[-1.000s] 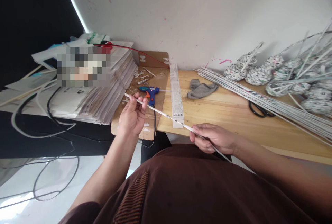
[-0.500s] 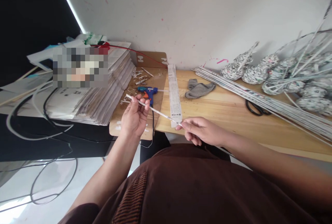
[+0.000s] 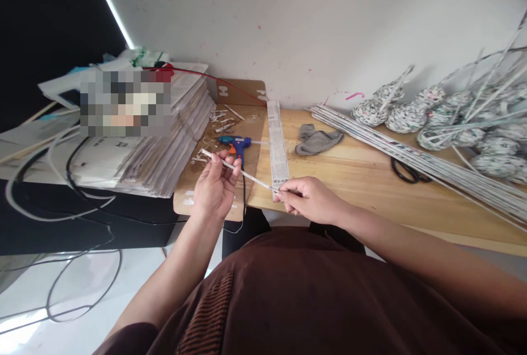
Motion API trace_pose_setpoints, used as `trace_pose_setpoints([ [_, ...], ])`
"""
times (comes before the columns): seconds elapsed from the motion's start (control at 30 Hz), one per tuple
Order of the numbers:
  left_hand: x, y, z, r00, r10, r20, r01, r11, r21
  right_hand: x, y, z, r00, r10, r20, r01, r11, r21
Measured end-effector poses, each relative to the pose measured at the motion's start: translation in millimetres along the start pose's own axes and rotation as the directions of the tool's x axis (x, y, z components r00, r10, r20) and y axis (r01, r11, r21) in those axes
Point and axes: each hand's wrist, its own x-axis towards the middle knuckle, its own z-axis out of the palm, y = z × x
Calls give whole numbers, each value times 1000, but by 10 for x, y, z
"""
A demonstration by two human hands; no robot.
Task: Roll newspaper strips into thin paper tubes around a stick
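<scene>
A thin rolled newspaper stick [image 3: 256, 179] slants down to the right between my two hands. My left hand [image 3: 218, 182] pinches it near its upper left end, a short tip jutting past the thumb. Fingers of my right hand [image 3: 307, 198] close on it at the lower right; how far it runs beyond them is hidden. Behind my left hand lies a blue glue gun [image 3: 242, 144] with an orange trigger. Folded newspaper strips [image 3: 278, 141] lie on the table just beyond my right hand.
A tall newspaper stack [image 3: 164, 152] stands at left. The brown board [image 3: 255, 89] carries paper scraps. A grey cloth [image 3: 317, 141], black-handled scissors [image 3: 405, 171], a bundle of paper sticks [image 3: 379, 149] and several woven paper shapes [image 3: 405, 116] occupy the wooden table [image 3: 341, 179]. Cables hang at left.
My right hand has slid up and left along the paper stick, closer to my left hand. The left hand has barely moved and keeps its pinch.
</scene>
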Motion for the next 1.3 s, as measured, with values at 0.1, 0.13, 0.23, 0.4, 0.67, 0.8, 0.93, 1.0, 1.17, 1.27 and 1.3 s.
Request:
trace_pose_setpoints([
  [0.1,1,20,5,1000,6,-1,-6,1000,-7,12,31,-7,994,44,98,-56,990,126],
  [0.13,0,24,7,1000,10,-2,-10,1000,-6,18,36,-3,993,41,114,-59,986,153],
  [0.23,-10,14,19,1000,9,1,-9,1000,9,40,22,25,998,-11,67,-2,983,186],
  [0.4,-27,-23,35,1000,5,-4,-5,1000,27,49,-14,40,993,-79,-86,80,997,3],
  [0.67,-10,5,48,1000,4,25,-5,1000,28,71,79,-20,987,115,116,-147,934,325],
  [0.8,8,44,49,1000,14,11,-14,1000,19,7,110,-113,973,126,194,-191,910,368],
  [0.93,28,82,42,1000,15,9,-15,1000,6,-62,187,-156,935,141,327,-295,820,490],
  [1.0,33,86,48,1000,11,18,-11,1000,5,-70,205,-146,938,148,312,-292,825,484],
  [1.17,47,119,50,999,41,2,-41,999,22,-110,171,-195,959,158,233,-229,919,320],
  [1.27,73,168,15,998,66,-22,-66,998,25,-211,184,-280,957,180,226,-236,940,248],
  [1.3,84,181,0,997,73,-27,-72,997,25,-254,197,-300,959,186,211,-233,947,222],
])
